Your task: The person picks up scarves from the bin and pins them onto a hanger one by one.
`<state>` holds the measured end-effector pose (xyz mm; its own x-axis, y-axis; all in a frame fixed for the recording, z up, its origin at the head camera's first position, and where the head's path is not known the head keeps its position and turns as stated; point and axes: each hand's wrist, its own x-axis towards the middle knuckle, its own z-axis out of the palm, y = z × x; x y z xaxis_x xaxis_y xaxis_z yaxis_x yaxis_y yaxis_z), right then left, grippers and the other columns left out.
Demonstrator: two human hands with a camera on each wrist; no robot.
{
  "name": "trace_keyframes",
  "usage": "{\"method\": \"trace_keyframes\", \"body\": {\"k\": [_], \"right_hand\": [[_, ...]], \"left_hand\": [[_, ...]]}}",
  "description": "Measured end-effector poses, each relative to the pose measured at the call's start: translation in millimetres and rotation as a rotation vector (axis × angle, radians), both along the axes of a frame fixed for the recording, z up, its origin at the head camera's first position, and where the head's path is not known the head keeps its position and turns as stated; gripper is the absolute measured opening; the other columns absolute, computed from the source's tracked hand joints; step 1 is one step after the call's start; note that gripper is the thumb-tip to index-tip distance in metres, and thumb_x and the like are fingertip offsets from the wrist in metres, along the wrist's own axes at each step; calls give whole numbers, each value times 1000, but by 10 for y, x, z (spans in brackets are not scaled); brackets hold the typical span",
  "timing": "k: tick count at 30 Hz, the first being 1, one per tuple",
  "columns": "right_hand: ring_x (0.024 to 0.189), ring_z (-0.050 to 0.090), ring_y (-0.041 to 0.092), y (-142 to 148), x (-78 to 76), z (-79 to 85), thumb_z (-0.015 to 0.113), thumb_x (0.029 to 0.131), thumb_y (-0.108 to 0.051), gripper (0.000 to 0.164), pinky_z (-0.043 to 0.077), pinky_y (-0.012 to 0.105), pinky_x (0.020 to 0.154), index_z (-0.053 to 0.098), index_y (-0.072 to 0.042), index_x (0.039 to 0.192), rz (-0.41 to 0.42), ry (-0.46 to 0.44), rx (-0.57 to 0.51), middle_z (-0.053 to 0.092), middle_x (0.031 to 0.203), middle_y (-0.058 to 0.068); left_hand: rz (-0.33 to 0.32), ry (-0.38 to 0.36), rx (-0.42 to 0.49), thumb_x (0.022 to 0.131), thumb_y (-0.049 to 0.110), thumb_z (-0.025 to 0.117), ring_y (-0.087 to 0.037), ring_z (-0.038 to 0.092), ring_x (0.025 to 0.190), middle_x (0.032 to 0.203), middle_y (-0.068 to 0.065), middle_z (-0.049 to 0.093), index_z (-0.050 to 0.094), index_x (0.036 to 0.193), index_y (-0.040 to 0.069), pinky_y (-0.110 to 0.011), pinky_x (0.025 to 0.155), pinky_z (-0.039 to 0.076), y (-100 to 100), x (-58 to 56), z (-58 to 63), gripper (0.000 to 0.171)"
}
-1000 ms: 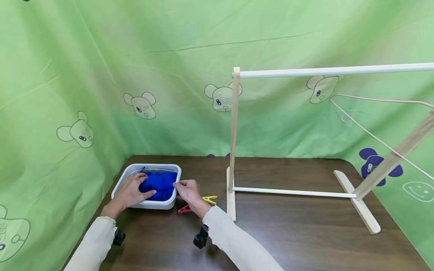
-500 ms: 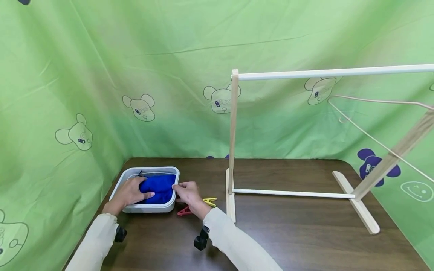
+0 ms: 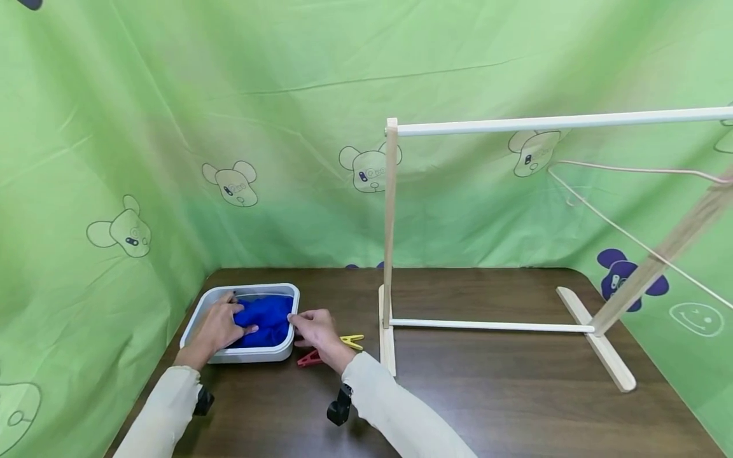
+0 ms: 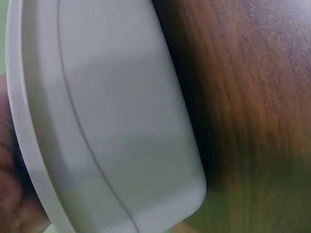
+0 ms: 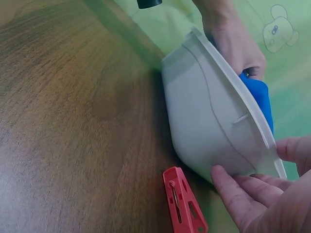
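Note:
A light grey plastic basin [image 3: 252, 357] stands at the left of the table, with a bunched blue cloth [image 3: 265, 318] inside it. My left hand [image 3: 216, 331] reaches over the basin's left side and grips the left part of the cloth between thumb and fingers. At the right side my right hand [image 3: 316, 331] holds the basin's rim. In the right wrist view, that hand's thumb lies at the rim while its fingers [image 5: 243, 196] lie along the outer wall. The left wrist view mostly shows the basin's outer wall [image 4: 121, 107], and the left fingertips are hidden there.
Beside the right hand lie a red clothespin [image 3: 310, 359] and a yellow clothespin [image 3: 352, 341]. A wooden drying rack [image 3: 389, 222] with white rods stands on the brown table [image 3: 487, 401]. A wire hanger [image 3: 613, 222] is at its right side. Green printed fabric surrounds the table.
My left fingers have shifted toward the basin's back left, and one now reaches the spot where a thin black piece showed. The right hand stays at the rim. The head view has shifted slightly.

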<state>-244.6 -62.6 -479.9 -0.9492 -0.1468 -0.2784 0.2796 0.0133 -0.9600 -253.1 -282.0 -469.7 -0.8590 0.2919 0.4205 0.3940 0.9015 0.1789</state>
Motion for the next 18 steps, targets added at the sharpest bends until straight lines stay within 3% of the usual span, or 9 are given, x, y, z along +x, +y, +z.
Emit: {"method": "trace_keyframes", "body": {"k": [2, 8, 14, 18], "right_hand": [[76, 67, 15, 1, 10, -3, 66, 84, -23, 27, 57, 36, 66, 68, 0, 98, 7, -3, 0, 70, 89, 9], [73, 67, 14, 3, 36, -19, 67, 84, -24, 27, 57, 39, 67, 69, 0, 97, 13, -12, 1, 70, 86, 8], [70, 66, 14, 10, 24, -13, 67, 83, -24, 27, 57, 40, 66, 69, -1, 96, 14, -5, 0, 69, 84, 8], [69, 66, 14, 24, 22, -2, 67, 83, -25, 27, 57, 40, 66, 69, -1, 96, 10, -19, -10, 69, 83, 7]], "left_hand": [[3, 1, -44, 59, 33, 83, -32, 59, 74, 84, -14, 59, 70, 81, -3, -43, 68, 49, -5, 10, 3, 44], [69, -174, -148, 68, 41, 77, -35, 63, 83, 91, -17, 69, 67, 100, -2, -45, 71, 50, -34, 45, 25, 55], [10, -237, -88, 67, 37, 77, -34, 62, 86, 91, -17, 67, 66, 98, -4, -46, 76, 49, -114, 31, 70, 53], [-61, -329, -9, 70, 30, 76, -28, 61, 84, 91, -13, 67, 66, 100, -3, -38, 75, 49, -186, 19, 125, 45]]}}
